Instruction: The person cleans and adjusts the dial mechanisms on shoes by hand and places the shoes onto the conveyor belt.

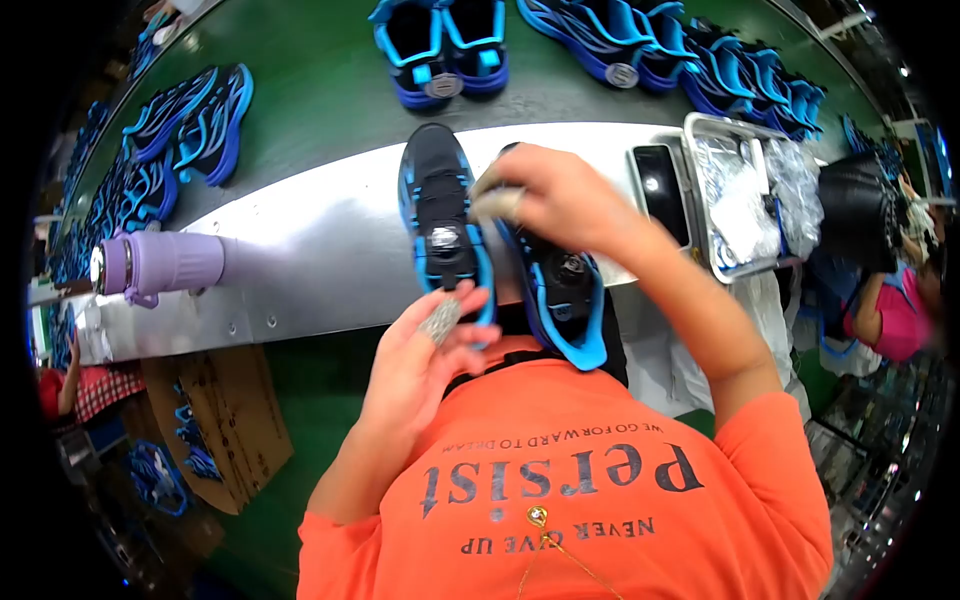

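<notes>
A black and blue sneaker with a round dial on its tongue lies on the metal bench edge, toe away from me. My left hand is beside its heel, fingers apart and partly curled, with a light wrap on one finger. Whether it touches the heel I cannot tell. To the right, a second matching sneaker lies with its heel towards me, overhanging the edge. Above its front part is my right hand, slightly blurred, its wrapped fingers bent together; anything between them is hidden. The hand covers much of that sneaker's toe.
Several more sneakers stand along the green belt. A purple bottle lies at left. On the right are a phone and a metal tray holding plastic bags. Below left is a cardboard box. Other people work nearby.
</notes>
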### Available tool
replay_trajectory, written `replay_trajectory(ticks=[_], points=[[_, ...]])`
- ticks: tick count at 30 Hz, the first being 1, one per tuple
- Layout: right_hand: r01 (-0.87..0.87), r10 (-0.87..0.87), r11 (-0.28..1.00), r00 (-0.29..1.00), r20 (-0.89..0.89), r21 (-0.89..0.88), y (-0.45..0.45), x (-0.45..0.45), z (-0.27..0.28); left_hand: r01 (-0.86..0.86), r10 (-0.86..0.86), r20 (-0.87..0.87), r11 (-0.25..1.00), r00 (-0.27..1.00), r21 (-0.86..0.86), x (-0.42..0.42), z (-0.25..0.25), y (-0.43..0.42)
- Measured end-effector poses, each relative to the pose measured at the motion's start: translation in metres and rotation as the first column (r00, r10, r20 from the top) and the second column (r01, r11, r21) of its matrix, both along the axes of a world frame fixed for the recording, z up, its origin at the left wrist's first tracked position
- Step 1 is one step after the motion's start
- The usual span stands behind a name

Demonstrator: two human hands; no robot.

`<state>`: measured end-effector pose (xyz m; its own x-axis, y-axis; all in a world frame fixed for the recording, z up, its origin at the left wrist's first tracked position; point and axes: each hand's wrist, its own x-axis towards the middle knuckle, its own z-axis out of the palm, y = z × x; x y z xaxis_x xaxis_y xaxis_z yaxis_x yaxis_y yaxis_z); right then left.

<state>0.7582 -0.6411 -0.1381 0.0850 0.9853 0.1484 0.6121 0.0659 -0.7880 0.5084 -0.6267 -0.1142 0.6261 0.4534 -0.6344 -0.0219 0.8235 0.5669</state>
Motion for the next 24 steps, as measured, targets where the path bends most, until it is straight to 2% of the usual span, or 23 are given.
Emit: replay_trajectory(ticks=[1, 3, 4, 5, 7, 8, 11, 13, 14, 17, 18, 20, 21, 22, 23, 24], points=[[0.065, -0.066, 0.997, 0.997, -0.026, -0.051, -0.008, 0.022, 0.004, 0.105, -0.104, 0.028, 0.994, 0.994, -0.035, -0.001, 0.008, -0.003], [0.138, -0.141, 0.945, 0.990, 0.010, -0.297, -0.032, 0.055, 0.016, 0.290, -0.283, 0.089, 0.953, 0.955, -0.084, 0.000, 0.017, -0.008], [-0.005, -0.035, 0.978, 0.981, -0.190, -0.207, -0.043, 0.057, 0.009, 0.346, -0.343, 0.055, 0.935, 0.938, -0.081, 0.012, 0.017, -0.014], [-0.117, 0.056, 0.938, 0.980, -0.189, -0.325, -0.059, 0.058, 0.013, 0.357, -0.353, 0.048, 0.925, 0.934, -0.131, 0.022, 0.012, -0.020], [-0.241, 0.154, 0.861, 0.963, -0.222, -0.449, -0.078, 0.044, 0.028, 0.314, -0.316, 0.015, 0.936, 0.949, -0.157, 0.045, 0.011, -0.034], [-0.267, 0.189, 0.879, 0.956, -0.225, -0.395, -0.086, 0.041, 0.017, 0.307, -0.308, 0.024, 0.937, 0.951, -0.168, 0.052, 0.006, -0.037], [-0.161, 0.139, 0.973, 0.981, -0.132, -0.168, -0.093, 0.028, -0.001, 0.282, -0.282, 0.027, 0.942, 0.959, -0.184, 0.064, -0.007, -0.043], [-0.046, 0.035, 0.990, 0.996, -0.086, -0.134, -0.100, 0.013, -0.004, 0.264, -0.268, 0.005, 0.948, 0.964, -0.175, 0.068, -0.006, -0.047], [0.014, -0.021, 0.984, 0.999, -0.035, -0.175, -0.104, 0.010, -0.007, 0.243, -0.248, -0.004, 0.954, 0.969, -0.175, 0.069, -0.004, -0.048], [-0.028, -0.002, 0.989, 0.979, -0.203, -0.147, -0.106, 0.022, -0.008, 0.342, -0.347, 0.003, 0.921, 0.938, -0.189, 0.063, -0.009, -0.044], [-0.058, 0.028, 0.990, 0.975, -0.221, -0.130, -0.107, 0.033, -0.012, 0.440, -0.443, -0.075, 0.896, 0.893, -0.054, 0.060, -0.002, -0.040], [0.087, -0.137, 0.970, 0.966, -0.218, -0.225, -0.114, 0.051, -0.012, 0.622, -0.573, -0.256, 0.758, 0.779, 0.197, 0.057, 0.017, -0.031], [0.172, -0.225, 0.948, 0.957, -0.181, -0.267, -0.119, 0.055, -0.013, 0.555, -0.440, -0.345, 0.727, 0.829, 0.405, 0.059, 0.022, -0.027], [0.122, -0.147, 0.981, 0.975, -0.169, -0.148, -0.120, 0.051, -0.013, 0.643, -0.385, -0.515, 0.434, 0.766, 0.631, 0.065, 0.025, -0.018], [0.069, -0.073, 0.997, 0.986, -0.149, -0.030, -0.120, 0.042, -0.011, 0.686, -0.266, -0.650, 0.067, 0.712, 0.725, 0.074, 0.027, -0.009], [0.014, -0.028, 0.997, 0.983, -0.183, -0.076, -0.120, 0.032, -0.008, 0.640, -0.168, -0.672, -0.207, 0.722, 0.740, 0.089, 0.028, -0.009]])
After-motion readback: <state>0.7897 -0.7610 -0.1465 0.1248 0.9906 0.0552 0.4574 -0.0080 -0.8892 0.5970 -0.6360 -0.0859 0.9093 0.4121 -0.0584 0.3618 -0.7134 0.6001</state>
